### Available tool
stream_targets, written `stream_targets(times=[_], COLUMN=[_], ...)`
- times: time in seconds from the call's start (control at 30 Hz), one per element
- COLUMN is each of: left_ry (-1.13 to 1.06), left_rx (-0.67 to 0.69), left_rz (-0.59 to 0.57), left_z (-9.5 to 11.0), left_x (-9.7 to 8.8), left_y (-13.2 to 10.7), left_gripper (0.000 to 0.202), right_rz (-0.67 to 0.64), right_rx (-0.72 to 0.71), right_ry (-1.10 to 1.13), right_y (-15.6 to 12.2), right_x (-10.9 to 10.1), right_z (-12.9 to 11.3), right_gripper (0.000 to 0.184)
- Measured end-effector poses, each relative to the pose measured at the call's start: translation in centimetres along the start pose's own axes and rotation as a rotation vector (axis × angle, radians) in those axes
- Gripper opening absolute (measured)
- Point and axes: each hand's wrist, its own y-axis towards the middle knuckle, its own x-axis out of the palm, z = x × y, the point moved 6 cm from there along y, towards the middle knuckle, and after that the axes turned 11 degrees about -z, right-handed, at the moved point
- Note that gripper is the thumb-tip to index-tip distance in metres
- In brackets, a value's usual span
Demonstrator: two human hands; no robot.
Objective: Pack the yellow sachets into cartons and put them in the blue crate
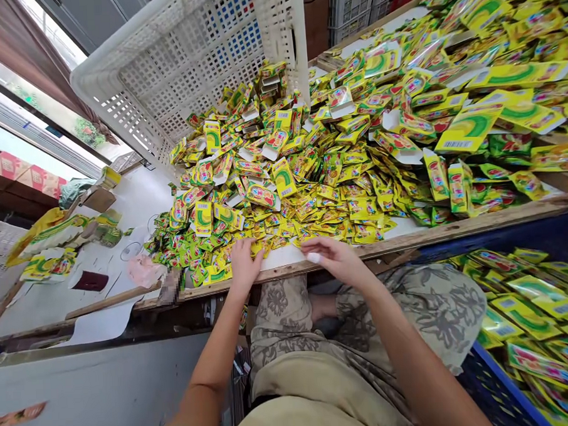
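Note:
A big heap of small yellow-green sachets (311, 186) and flat yellow-green cartons (468, 126) covers the white table (286, 255). My left hand (243, 262) rests at the near edge of the heap, its fingers curled onto a few sachets (256, 244). A little to the right, my right hand (335, 258) hovers over the table's wooden front edge. Its fingers pinch something small and white (314, 257) that I cannot make out.
A white plastic crate (174, 73) lies tipped on its side behind the heap. A blue crate (529, 328) full of flat cartons stands at my right. Loose packets, a dark red card (92, 281) and scraps lie at the left. My patterned trousers (364, 335) fill the foreground.

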Motion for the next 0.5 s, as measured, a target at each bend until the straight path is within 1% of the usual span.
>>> stream_targets(times=[0.03,0.07,0.1,0.13,0.17,0.23,0.27,0.3,0.33,0.43,0.5], left_ry=[0.008,0.005,0.003,0.017,0.052,0.168,0.225,0.263,0.275,0.178,0.068], left_rx=[-0.001,0.003,0.006,-0.004,-0.033,-0.139,-0.202,-0.253,-0.283,-0.282,-0.278], left_rz=[-0.049,-0.081,-0.084,-0.052,0.010,0.153,0.203,0.225,0.219,0.165,0.209], left_z=[-0.3,-0.6,-1.0,-1.5,-2.1,-3.8,-4.7,-5.7,-6.6,-8.8,-9.5], left_x=[0.1,0.0,-0.3,-1.0,-1.9,-3.9,-4.7,-5.4,-5.8,-6.5,-7.5], left_y=[0.2,0.3,0.5,0.6,0.8,1.3,1.6,2.0,2.5,3.8,3.9], left_gripper=[0.023,0.020,0.018,0.017,0.019,0.026,0.030,0.033,0.032,0.019,0.014], right_rz=[-0.046,-0.074,-0.094,-0.105,-0.114,-0.105,-0.084,-0.056,-0.028,0.027,0.075], right_rx=[0.020,0.041,0.073,0.117,0.162,0.235,0.255,0.264,0.268,0.264,0.248], right_ry=[-0.200,-0.403,-0.598,-0.782,-0.940,-1.162,-1.224,-1.257,-1.269,-1.215,-1.095], right_y=[1.5,2.9,4.1,5.1,6.0,7.3,7.7,8.0,8.2,8.6,8.6], right_x=[0.8,1.3,1.8,2.1,2.3,2.7,2.8,3.0,3.0,2.7,1.7], right_z=[-0.4,-0.7,-0.8,-0.8,-0.6,-0.1,0.1,0.3,0.4,0.7,0.7], right_gripper=[0.022,0.022,0.026,0.030,0.033,0.036,0.036,0.035,0.034,0.027,0.022])
